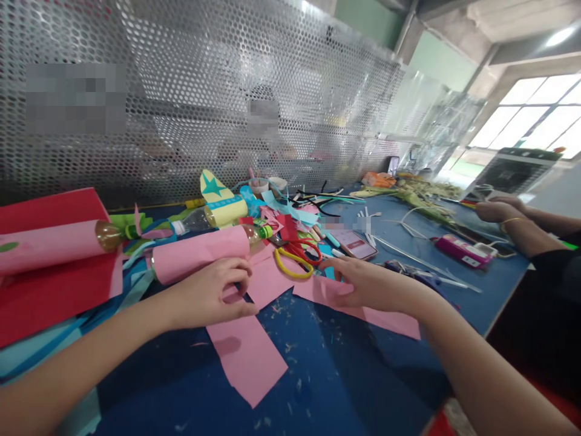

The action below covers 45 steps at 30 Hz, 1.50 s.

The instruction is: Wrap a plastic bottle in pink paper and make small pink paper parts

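two grips are in view, both yours and both released: your left grip (pixel 216 292) is loosely curled, thumb and fingers parted, over one end of a pink strip (pixel 252 360) that slants toward you across the blue worktop (pixel 327 381). just behind those fingers lies a pink-wrapped bottle (pixel 202 253) with a green cap; you cannot tell from this view whether your knuckles touch it.

your right grip (pixel 361 280) has its thumb and fingertips apart above a long pink paper piece (pixel 390 322); whether they touch it, you cannot tell. between your grips are a pink sheet (pixel 267 281), a yellow scissor handle (pixel 293 274) and a red scissor handle (pixel 305 242).

farther out, beyond your right fingers, a phone (pixel 357 244) lies screen up, and a purple power strip (pixel 463 251) sits to its right. to your left, a second pink-wrapped bottle (pixel 49 245) rests on a red sheet (pixel 68 303), and a yellow-wrapped bottle (pixel 228 213) lies behind the nearer pink one. coloured scraps (pixel 290 212) are heaped by the perforated metal panel (pixel 204 103). at far right, another person's hands (pixel 499 212) reach over the worktop's edge.
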Motion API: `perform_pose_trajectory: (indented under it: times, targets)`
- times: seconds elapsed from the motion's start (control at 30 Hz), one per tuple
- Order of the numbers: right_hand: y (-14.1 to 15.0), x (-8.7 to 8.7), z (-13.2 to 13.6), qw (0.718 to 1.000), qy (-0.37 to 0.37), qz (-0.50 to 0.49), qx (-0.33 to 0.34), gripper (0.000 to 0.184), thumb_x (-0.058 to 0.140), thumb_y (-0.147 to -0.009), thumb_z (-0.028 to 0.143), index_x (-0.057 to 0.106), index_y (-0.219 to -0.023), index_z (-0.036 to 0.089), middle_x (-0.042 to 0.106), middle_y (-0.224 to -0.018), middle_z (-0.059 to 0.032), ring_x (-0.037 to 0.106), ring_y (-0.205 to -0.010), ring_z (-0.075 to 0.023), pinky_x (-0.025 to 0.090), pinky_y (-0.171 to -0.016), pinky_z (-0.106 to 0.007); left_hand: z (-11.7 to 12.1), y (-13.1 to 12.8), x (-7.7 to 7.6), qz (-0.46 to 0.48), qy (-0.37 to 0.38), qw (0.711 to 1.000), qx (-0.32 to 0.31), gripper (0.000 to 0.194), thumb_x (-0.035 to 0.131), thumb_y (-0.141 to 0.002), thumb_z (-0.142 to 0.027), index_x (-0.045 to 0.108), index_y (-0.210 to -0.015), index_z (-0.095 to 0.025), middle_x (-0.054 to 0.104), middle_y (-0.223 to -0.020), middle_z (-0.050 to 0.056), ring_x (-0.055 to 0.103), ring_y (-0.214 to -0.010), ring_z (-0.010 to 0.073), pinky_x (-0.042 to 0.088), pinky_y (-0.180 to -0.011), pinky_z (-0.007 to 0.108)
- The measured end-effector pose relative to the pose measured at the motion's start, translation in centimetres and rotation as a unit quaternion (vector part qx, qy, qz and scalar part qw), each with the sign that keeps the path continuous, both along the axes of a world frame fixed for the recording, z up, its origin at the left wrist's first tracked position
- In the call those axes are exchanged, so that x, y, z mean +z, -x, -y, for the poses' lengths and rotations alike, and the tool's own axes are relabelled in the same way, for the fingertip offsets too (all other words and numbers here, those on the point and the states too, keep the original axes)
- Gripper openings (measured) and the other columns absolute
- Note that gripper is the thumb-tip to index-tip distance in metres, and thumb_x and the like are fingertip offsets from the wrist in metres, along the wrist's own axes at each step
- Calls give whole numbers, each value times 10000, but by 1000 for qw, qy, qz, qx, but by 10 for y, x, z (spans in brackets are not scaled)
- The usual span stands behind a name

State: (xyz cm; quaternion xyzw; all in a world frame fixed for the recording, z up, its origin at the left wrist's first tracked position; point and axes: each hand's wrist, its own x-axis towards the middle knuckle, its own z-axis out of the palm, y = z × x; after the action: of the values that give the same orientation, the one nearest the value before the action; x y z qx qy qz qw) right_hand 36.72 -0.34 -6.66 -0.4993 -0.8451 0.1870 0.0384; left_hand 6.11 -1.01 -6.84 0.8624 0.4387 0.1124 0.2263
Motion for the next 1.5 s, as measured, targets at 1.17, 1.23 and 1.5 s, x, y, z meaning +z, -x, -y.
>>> perform_pose_trajectory:
  times: [1.17,1.23,1.5]
  targets:
    - [68,-26,35,897,233,-371,65,217,605,-855,354,675,-964,180,666,-983,-67,621,-855,-166,508,-724,-265,12,-30,-32,522,290,768,230,352,801,-634,-396,592,-779,-153,593,-681,-31,571,-650,120,468,-639,229]
    - [68,-28,34,881,293,-369,41,256,663,-801,410,678,-831,157,663,-805,-40,606,-708,-135,491,-650,-240,12,-29,-31,513,292,773,231,348,793,-639,-370,592,-823,-152,600,-699,-26,568,-648,121,458,-620,229]
    - [44,-21,13,976,139,-169,-3,290,540,-871,437,567,-712,195,610,-600,3,603,-497,-155,485,-488,-265,10,-25,-33,438,222,843,221,440,723,-683,-316,543,-1059,-175,565,-713,-44,559,-676,146,431,-643,262]
